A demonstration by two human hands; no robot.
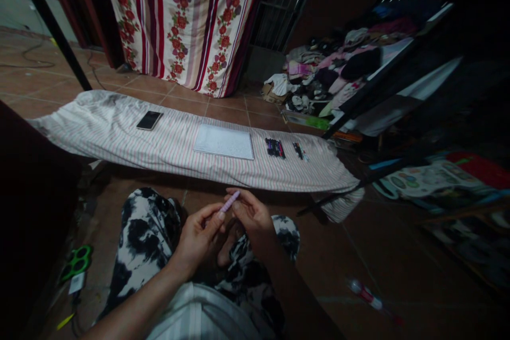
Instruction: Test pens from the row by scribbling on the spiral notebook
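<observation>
Above my lap, my left hand [202, 234] and my right hand [252, 214] both grip a slim lilac pen [230, 202], which slants up to the right. The thumb and fingers of each hand are closed on it, the left toward its lower end and the right near its upper end. Beyond my hands, a spiral notebook [223, 141] lies open on a striped cloth [175, 154]. To the notebook's right sit a row of pens [274, 147] and a smaller group of pens [300, 151]. A dark-screened phone [149, 120] rests on the cloth at the left.
A flowered curtain [187, 21] hangs behind the cloth-covered surface. Piled clothes [330, 69] fill the back right. On the tiled floor are a green-edged power strip [76, 263] with cables at the left and a plastic bottle [370, 297] at the right.
</observation>
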